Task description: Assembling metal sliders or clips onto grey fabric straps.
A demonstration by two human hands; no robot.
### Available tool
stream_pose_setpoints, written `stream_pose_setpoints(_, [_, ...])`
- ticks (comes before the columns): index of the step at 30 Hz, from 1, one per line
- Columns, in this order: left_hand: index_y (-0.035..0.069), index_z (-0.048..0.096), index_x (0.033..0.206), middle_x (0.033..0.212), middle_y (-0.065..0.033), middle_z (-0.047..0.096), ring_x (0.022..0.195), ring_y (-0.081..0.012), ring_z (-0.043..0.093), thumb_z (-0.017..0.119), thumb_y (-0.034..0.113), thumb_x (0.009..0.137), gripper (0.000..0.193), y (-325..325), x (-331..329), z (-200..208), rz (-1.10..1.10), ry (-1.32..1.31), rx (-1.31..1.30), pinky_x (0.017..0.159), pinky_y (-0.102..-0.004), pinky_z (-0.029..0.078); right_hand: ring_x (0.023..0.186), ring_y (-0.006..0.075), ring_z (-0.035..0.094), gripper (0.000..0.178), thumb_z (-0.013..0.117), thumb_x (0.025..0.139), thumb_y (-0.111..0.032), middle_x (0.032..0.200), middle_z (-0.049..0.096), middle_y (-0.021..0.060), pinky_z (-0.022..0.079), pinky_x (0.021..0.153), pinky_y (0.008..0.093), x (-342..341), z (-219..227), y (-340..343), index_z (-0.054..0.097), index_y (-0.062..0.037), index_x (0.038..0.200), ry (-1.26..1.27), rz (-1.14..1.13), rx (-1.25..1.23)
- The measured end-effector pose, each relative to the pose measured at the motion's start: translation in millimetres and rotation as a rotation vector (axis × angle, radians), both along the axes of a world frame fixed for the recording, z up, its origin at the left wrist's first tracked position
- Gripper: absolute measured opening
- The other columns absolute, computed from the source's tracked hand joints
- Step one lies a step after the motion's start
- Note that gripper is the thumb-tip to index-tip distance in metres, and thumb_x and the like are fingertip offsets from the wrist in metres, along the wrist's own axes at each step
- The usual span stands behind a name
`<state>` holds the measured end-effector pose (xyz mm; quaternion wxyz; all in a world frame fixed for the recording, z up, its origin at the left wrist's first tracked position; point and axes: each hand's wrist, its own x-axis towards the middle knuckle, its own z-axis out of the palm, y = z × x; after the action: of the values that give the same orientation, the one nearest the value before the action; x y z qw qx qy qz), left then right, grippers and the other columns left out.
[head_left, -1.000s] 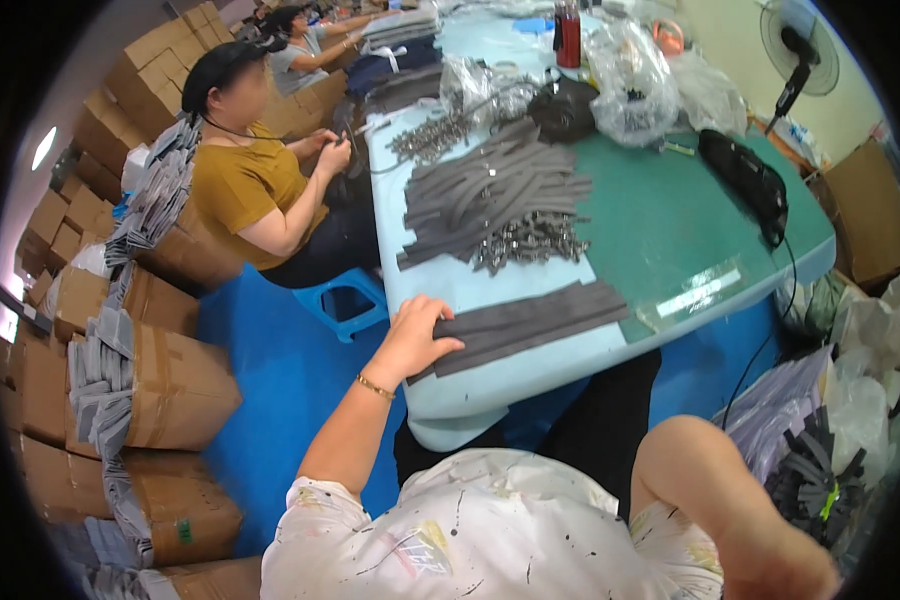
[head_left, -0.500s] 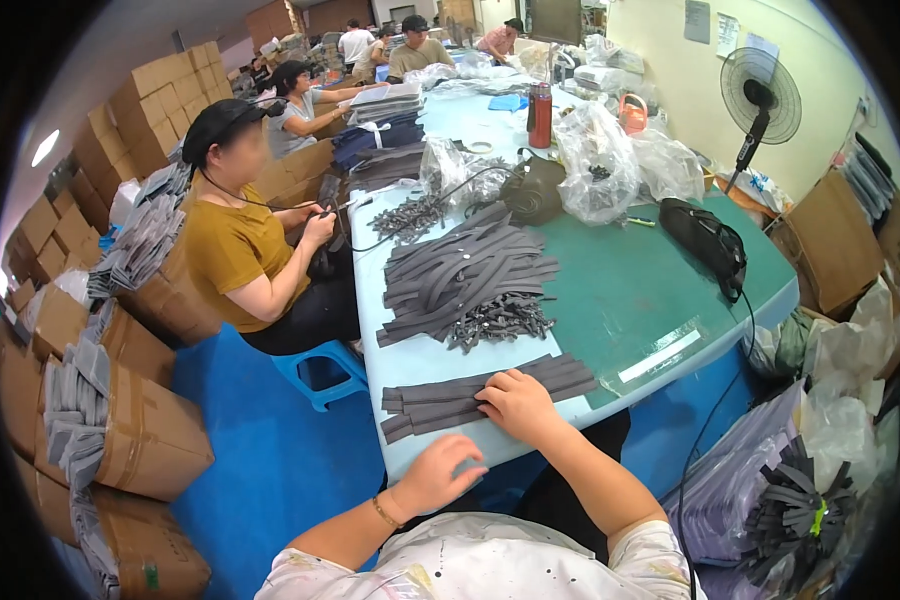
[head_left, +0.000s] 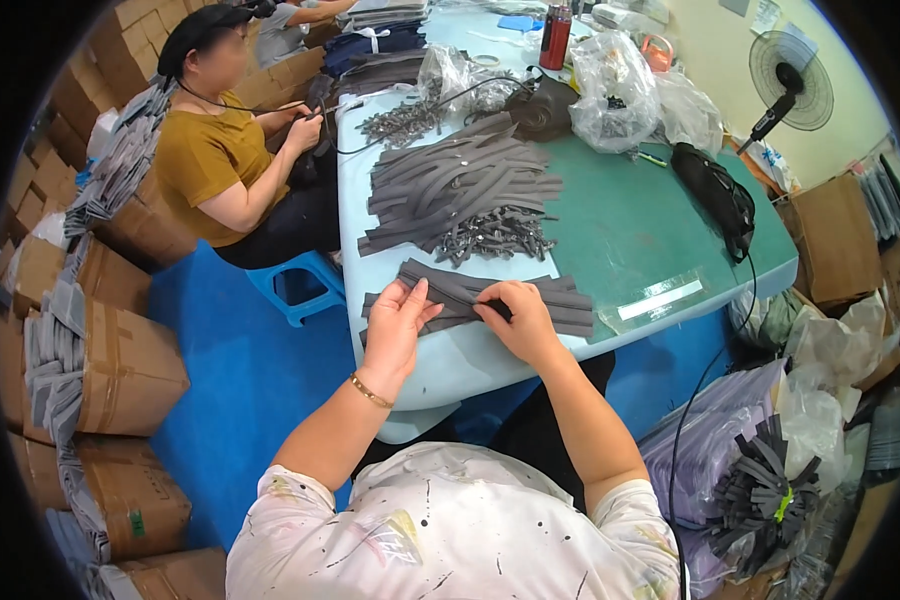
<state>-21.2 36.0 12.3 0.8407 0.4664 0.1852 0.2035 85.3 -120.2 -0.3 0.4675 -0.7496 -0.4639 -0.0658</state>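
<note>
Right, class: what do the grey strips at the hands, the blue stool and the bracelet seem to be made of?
Grey strips: probably matt fabric, perhaps woven, since they curve softly and show little shine.
Blue stool: likely moulded plastic, smooth, with even colour and rounded edges.
Bracelet: apparently gold-coloured metal, polished, judging by its glint; plating is possible.

Strips [head_left: 567,306] lie on the table [head_left: 620,235], a heap [head_left: 445,180] behind them, a pouch [head_left: 712,195] right of that, boxes [head_left: 135,370] left.
</note>
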Motion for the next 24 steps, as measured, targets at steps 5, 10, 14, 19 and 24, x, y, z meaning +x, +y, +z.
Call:
stream_pose_setpoints(5, [0.001, 0.059, 0.085, 0.074, 0.0009, 0.058, 0.063, -0.0058, 0.051, 0.06, 0.012, 0.086, 0.011, -9.8, 0.8, 2.7, -0.125, 0.078, 0.407, 0.062, -0.0209, 0.046, 0.085, 0.0202, 0.059, 0.028, 0.068, 0.075, -0.008, 0.093, 0.062, 0.0038, 0.043, 0.079, 0.0318, -10.2, 17.1, 2.2, 0.061, -0.0069, 0.102, 0.139, -0.054, 0.287])
stream_pose_setpoints(10, [-0.001, 0.06, 0.086, 0.065, -0.0039, 0.057, 0.056, -0.0074, 0.047, 0.06, 0.008, 0.083, 0.01, -24.8, -4.1, 4.2, -0.21, 0.042, 0.788, 0.053, -0.0227, 0.04, 0.077, 0.0116, 0.059, 0.027, 0.067, 0.075, 0.001, 0.085, 0.063, 0.0053, 0.048, 0.068, 0.0228, -6.4, 14.8, -4.0, 0.062, -0.0043, 0.101, 0.288, 0.201, 0.219])
stream_pose_setpoints(14, [0.001, 0.061, 0.089, 0.069, -0.0066, 0.059, 0.057, -0.0146, 0.052, 0.06, 0.009, 0.082, 0.011, -20.5, -7.7, 7.8, -0.231, 0.093, 0.981, 0.054, -0.0258, 0.042, 0.069, 0.0111, 0.059, 0.022, 0.064, 0.078, 0.0, 0.081, 0.062, 0.0061, 0.047, 0.06, 0.0212, -25.5, 15.7, -7.4, 0.057, -0.0024, 0.099, 0.243, 0.088, 0.26])
stream_pose_setpoints(19, [0.003, 0.059, 0.099, 0.079, -0.0075, 0.062, 0.067, -0.0262, 0.059, 0.058, 0.01, 0.081, 0.018, -25.8, -3.6, 25.8, 0.151, -0.348, 1.872, 0.055, -0.033, 0.045, 0.063, 0.0067, 0.052, 0.023, 0.063, 0.081, -0.002, 0.076, 0.058, 0.0014, 0.041, 0.057, 0.0184, -28.1, -1.7, 0.4, 0.044, -0.0072, 0.094, 1.115, 0.112, 0.67])
stream_pose_setpoints(24, [0.002, 0.058, 0.099, 0.083, -0.0096, 0.062, 0.075, -0.0196, 0.061, 0.053, 0.006, 0.087, 0.014, -38.9, 7.7, 53.8, 0.133, -0.435, 1.454, 0.063, -0.0263, 0.045, 0.064, 0.0066, 0.053, 0.016, 0.065, 0.082, -0.011, 0.079, 0.061, 0.0015, 0.042, 0.056, 0.0209, -4.9, -6.6, 6.4, 0.055, -0.005, 0.094, 1.164, 0.058, 0.575])
